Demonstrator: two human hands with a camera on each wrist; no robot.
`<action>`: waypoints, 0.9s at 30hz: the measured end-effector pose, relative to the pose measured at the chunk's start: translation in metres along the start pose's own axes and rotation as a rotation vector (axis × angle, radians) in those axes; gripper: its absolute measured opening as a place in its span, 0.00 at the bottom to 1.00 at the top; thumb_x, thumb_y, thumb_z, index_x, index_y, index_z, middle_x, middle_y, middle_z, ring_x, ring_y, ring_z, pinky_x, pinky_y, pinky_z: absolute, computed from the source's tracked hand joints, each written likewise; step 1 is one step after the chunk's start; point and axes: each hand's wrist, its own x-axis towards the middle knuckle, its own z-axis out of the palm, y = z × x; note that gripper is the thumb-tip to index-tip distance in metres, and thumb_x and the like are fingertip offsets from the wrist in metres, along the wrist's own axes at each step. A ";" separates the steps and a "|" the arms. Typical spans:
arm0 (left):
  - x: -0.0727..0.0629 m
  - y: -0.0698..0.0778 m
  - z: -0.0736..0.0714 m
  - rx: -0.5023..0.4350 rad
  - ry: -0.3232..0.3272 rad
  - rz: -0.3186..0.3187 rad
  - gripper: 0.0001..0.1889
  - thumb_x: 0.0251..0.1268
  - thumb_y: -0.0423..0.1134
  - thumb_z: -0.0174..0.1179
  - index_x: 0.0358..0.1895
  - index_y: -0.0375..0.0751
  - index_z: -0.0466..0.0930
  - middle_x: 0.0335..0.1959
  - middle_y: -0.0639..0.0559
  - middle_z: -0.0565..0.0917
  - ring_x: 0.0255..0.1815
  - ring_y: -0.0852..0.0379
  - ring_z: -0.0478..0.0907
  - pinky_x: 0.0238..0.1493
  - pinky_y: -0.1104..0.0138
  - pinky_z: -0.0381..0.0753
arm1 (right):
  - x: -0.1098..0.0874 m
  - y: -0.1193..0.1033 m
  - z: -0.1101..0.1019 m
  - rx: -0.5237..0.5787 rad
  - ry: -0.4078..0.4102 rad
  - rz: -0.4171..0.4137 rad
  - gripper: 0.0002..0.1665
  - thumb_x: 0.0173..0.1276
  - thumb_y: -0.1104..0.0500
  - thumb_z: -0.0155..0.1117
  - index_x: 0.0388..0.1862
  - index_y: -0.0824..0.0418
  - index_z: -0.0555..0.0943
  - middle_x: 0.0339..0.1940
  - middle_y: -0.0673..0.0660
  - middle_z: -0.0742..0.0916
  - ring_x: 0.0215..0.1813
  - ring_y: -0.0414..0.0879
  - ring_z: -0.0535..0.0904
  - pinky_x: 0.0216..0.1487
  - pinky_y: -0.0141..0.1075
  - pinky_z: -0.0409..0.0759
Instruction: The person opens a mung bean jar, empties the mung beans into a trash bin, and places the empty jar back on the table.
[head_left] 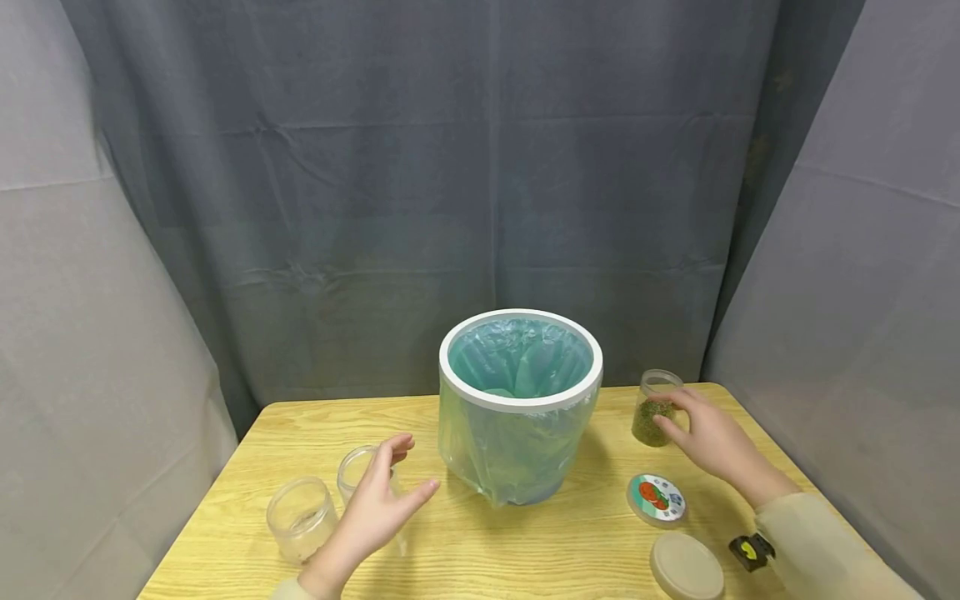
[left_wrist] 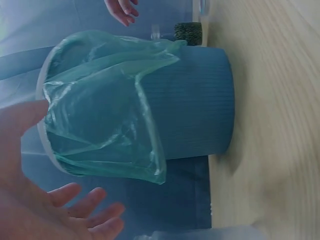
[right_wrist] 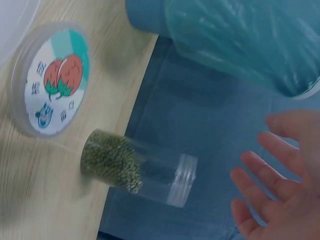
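Two clear jars: standing on the left of the bench, near the left hand; showing no green granules.
Left hand: hanging open between those jars and the lined bin, with thumb and fingers spread; holding nothing.
Right hand: hovering beside the granule jar, with thumb and fingers parted and slightly bent; gripping nothing, judging by the gap visible in the right wrist view.
Granule jar: standing upright at the far right of the bench, holding green granules in the lower part; apparently lacking a lid.
Fruit-print lid and plain lid: lying flat near each other, nearer the viewer than the granule jar.
Lined bin: standing at mid-bench, wearing a green bag under a white rim.
Granule-jar step: apparently lining up a grasp.
Granule-jar next move: probably calling for closing thumb and fingers round the wall, then lifting upright; otherwise risking a spill.
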 end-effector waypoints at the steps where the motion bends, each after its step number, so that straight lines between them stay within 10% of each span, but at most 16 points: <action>1: 0.001 -0.002 0.002 0.001 -0.012 -0.009 0.41 0.64 0.51 0.72 0.73 0.36 0.63 0.70 0.37 0.73 0.72 0.33 0.68 0.71 0.37 0.67 | 0.002 0.003 0.001 -0.002 -0.007 0.014 0.22 0.74 0.58 0.66 0.63 0.65 0.80 0.60 0.70 0.83 0.59 0.70 0.80 0.53 0.64 0.79; 27: 0.003 -0.026 0.027 0.013 -0.125 -0.048 0.47 0.63 0.52 0.72 0.75 0.29 0.57 0.70 0.29 0.69 0.70 0.27 0.67 0.67 0.34 0.70 | 0.046 0.051 0.022 0.001 0.021 0.143 0.35 0.74 0.53 0.67 0.71 0.72 0.71 0.66 0.80 0.69 0.64 0.79 0.66 0.62 0.73 0.66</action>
